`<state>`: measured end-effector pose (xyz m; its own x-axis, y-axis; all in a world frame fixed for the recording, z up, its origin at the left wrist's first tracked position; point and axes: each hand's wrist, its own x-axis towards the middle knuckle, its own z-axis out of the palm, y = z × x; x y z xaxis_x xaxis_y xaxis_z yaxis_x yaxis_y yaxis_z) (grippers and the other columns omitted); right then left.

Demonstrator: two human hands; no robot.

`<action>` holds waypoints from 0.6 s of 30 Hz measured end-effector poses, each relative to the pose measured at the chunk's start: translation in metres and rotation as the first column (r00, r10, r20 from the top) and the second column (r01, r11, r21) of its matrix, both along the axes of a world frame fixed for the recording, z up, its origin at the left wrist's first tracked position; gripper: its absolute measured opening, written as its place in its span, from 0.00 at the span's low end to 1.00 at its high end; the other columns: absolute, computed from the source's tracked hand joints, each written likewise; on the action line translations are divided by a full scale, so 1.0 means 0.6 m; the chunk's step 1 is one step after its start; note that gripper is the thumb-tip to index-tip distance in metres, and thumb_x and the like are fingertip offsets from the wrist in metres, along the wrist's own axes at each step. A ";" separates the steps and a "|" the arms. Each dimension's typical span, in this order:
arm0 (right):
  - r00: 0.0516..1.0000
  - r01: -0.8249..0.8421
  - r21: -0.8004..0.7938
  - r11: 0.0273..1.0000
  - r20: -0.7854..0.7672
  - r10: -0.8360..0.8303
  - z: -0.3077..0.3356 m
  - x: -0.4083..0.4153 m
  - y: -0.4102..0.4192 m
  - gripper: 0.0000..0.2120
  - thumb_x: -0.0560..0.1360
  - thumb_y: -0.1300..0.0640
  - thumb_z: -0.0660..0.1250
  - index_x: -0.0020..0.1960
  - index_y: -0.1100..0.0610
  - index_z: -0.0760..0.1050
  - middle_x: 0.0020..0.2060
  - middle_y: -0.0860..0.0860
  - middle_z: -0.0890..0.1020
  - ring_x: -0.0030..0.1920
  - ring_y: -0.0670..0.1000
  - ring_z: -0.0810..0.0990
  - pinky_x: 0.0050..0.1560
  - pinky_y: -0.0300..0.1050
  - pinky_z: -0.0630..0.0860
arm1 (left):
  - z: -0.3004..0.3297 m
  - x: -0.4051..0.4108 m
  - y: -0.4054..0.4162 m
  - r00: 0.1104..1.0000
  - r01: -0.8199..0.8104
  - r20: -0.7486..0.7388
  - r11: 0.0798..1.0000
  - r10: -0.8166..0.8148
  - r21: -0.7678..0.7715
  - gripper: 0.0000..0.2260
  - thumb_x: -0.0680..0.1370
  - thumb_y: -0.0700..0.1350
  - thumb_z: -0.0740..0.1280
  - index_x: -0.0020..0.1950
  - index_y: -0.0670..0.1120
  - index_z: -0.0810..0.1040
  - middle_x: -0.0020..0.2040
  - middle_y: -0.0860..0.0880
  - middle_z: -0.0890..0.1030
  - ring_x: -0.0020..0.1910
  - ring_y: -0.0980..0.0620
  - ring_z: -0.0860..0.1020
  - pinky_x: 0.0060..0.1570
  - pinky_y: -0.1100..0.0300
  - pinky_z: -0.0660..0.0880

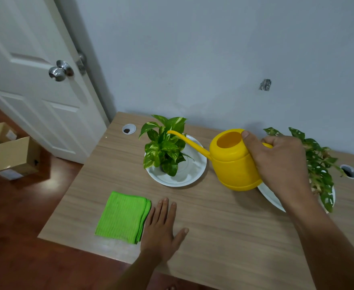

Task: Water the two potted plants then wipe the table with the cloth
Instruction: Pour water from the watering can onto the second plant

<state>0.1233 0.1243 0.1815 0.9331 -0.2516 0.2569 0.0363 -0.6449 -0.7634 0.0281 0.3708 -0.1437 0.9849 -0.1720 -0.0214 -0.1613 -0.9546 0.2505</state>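
Around the handle of a yellow watering can [234, 162], the right hand [280, 164] is closing its fingers, with the thumb [247, 139] pressing on the rim of the can's open top. That hand is holding the can tilted above the wooden table [224, 233], and the long spout is reaching away to the left, its tip hanging among the upper leaves of the left potted plant [164, 147]. Whether water is running from the tip cannot be told. This plant is standing in a white saucer [193, 174]. Behind and under the right wrist, the second potted plant [318, 164], with holed, speckled leaves, is sitting on its own white dish [270, 195], which the forearm is partly hiding. Nearer the person, the left hand [161, 229] is lying flat on the tabletop, palm down, fingers spread and holding nothing. Just beside its little finger, a folded green cloth [121, 216] is lying close to the table's front left corner. Beyond the table's left side, a white door [31, 97] is standing ajar, with cardboard boxes [15, 155] sitting on the reddish floor.
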 end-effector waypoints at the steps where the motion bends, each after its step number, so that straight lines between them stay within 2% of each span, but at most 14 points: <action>1: 1.000 -0.001 0.002 1.000 -0.005 0.001 -0.001 -0.001 0.000 0.32 0.78 0.43 0.72 0.25 0.54 0.60 0.22 0.48 0.60 0.25 0.49 0.60 0.30 0.50 0.61 | 0.000 0.000 0.000 1.000 0.000 0.000 1.000 0.000 -0.002 0.39 0.83 0.71 0.54 0.87 0.49 0.53 0.87 0.45 0.51 0.86 0.47 0.48 0.82 0.45 0.49; 6: 0.999 -0.033 -0.023 0.999 -0.006 0.033 -0.001 -0.002 0.002 0.32 0.76 0.39 0.71 0.25 0.58 0.63 0.22 0.50 0.61 0.25 0.49 0.60 0.30 0.48 0.62 | 0.001 -0.003 0.000 1.000 -0.005 -0.002 1.000 0.005 -0.003 0.39 0.83 0.72 0.52 0.87 0.49 0.52 0.87 0.45 0.51 0.86 0.47 0.47 0.82 0.45 0.48; 10: 0.999 -0.023 -0.020 1.000 -0.023 0.022 0.000 -0.003 0.001 0.29 0.78 0.42 0.72 0.23 0.53 0.70 0.20 0.51 0.63 0.25 0.48 0.63 0.30 0.47 0.62 | 0.001 -0.003 0.000 1.000 0.000 0.003 1.000 0.000 -0.002 0.39 0.83 0.72 0.53 0.87 0.49 0.53 0.87 0.45 0.51 0.86 0.47 0.47 0.82 0.45 0.48; 14: 0.999 -0.038 -0.014 0.999 0.000 0.038 -0.001 -0.005 0.001 0.32 0.78 0.43 0.72 0.24 0.56 0.62 0.21 0.48 0.60 0.25 0.49 0.61 0.30 0.47 0.59 | -0.001 -0.002 0.000 1.000 0.004 0.005 1.000 -0.004 -0.002 0.39 0.83 0.71 0.53 0.87 0.48 0.54 0.87 0.44 0.52 0.86 0.47 0.48 0.83 0.44 0.50; 17: 1.000 -0.022 -0.032 0.999 -0.002 0.022 -0.006 -0.005 -0.004 0.31 0.79 0.42 0.71 0.28 0.65 0.69 0.24 0.61 0.67 0.27 0.52 0.64 0.30 0.51 0.65 | -0.003 -0.001 0.000 1.000 0.001 0.007 1.000 -0.001 -0.004 0.39 0.83 0.71 0.54 0.86 0.48 0.54 0.87 0.44 0.52 0.86 0.47 0.48 0.83 0.44 0.52; 18: 1.000 -0.013 -0.036 0.999 -0.005 0.013 -0.007 -0.005 -0.006 0.31 0.79 0.42 0.71 0.29 0.65 0.71 0.23 0.61 0.69 0.27 0.53 0.65 0.30 0.51 0.66 | -0.003 -0.001 0.000 1.000 0.001 0.006 1.000 -0.001 -0.005 0.39 0.83 0.71 0.54 0.86 0.49 0.54 0.87 0.44 0.52 0.86 0.47 0.48 0.83 0.43 0.52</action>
